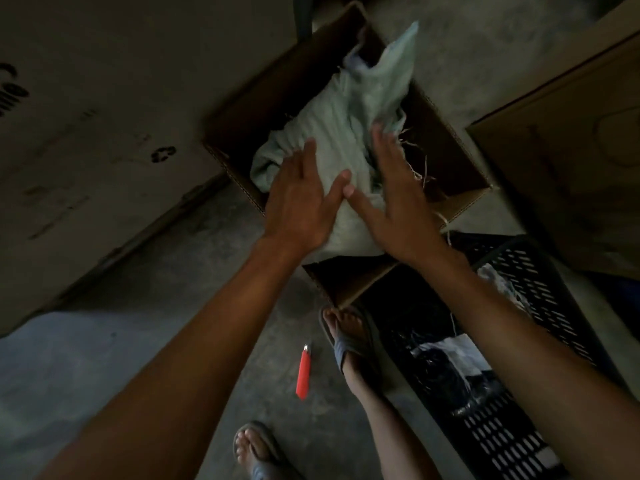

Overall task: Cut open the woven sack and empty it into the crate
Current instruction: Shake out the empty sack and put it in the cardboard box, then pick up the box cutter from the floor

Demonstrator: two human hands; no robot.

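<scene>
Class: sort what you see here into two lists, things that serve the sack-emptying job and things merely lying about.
Part of the job:
woven sack
black crate
red cutter on the floor
left hand and right hand, both open over the sack

Lying about:
open carton under the sack
closed carton
large flat carton

A dim storeroom: bare concrete floor (180, 271), stacked cardboard boxes (86, 133), black plastic crate (540, 271).
</scene>
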